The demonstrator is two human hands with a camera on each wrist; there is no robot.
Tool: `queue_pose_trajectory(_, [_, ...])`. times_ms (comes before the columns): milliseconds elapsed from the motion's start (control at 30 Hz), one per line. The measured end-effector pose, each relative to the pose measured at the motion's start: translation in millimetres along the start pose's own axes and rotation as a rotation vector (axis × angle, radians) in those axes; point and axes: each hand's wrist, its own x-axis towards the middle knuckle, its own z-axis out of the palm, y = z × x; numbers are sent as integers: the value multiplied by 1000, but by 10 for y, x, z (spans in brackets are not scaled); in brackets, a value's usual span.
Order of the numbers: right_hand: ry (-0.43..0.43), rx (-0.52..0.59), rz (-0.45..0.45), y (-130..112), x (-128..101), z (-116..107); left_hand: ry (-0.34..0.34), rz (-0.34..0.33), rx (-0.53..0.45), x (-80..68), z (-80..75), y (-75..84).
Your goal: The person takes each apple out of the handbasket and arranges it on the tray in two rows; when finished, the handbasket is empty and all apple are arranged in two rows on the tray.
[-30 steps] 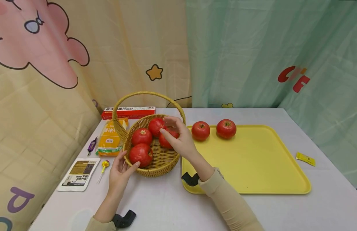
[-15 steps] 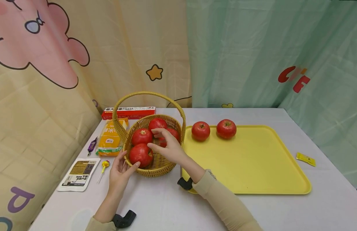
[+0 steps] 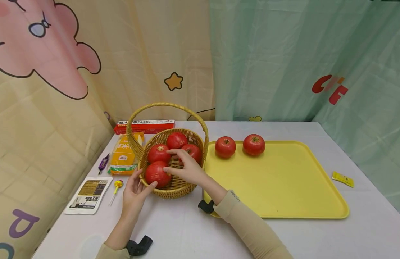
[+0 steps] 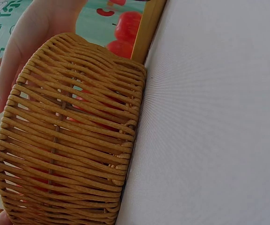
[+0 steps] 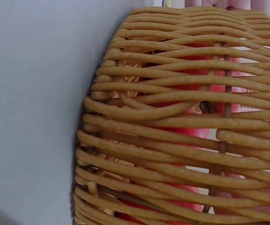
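Between hands: basket [image 3: 174,187], steadied by open left hand [image 3: 135,192] at rim. Front tomato [image 3: 157,174] touched by right hand [image 3: 184,168], fingers spread, not gripped. Risk: tomato slipped if pinched shallow; basket tipped.

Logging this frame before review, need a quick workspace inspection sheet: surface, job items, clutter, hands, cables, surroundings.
Surface: white table.
Job's things: wicker basket holds four tomatoes; front tomato. Yellow tray holds two tomatoes.
Clutter: pasta box, noodle pack, lollipop, sachet, yellow packet.
Grippers: left hand steadies the basket; right hand reaches in, fingers on the front tomato.
Cables: nothing seen.
Surroundings: printed curtains.
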Motion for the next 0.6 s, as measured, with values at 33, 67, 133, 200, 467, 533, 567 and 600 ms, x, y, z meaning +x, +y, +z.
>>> queue_pose_trajectory(33, [-1, -3, -1, 7, 3, 3, 0, 3, -1, 1, 1, -1])
queue_pose_trajectory(67, [-3, -6, -2, 15, 7, 7, -1, 5, -2, 2, 2, -1])
queue_pose_trajectory(133, [-7, -12, -1, 24, 12, 11, -2, 12, -3, 3, 3, 0])
queue_pose_trajectory(200, [-10, -16, 4, 28, 18, 12, -4, 18, -2, 4, 4, -3])
queue_pose_trajectory(467, [-43, -35, 47, 32, 57, 17, 3, 8, -2, 6, 5, -4])
queue_pose_trajectory(533, [-52, -35, 48, 32, 71, 22, 5, 3, 0, 4, 4, -3])
queue_pose_trajectory(567, [-56, -31, 48, 34, 79, 26, 6, -1, -1, 5, 4, -2])
queue_pose_trajectory(600, [-60, -26, 50, 34, 86, 30, 7, -4, 0, 2, 5, 2])
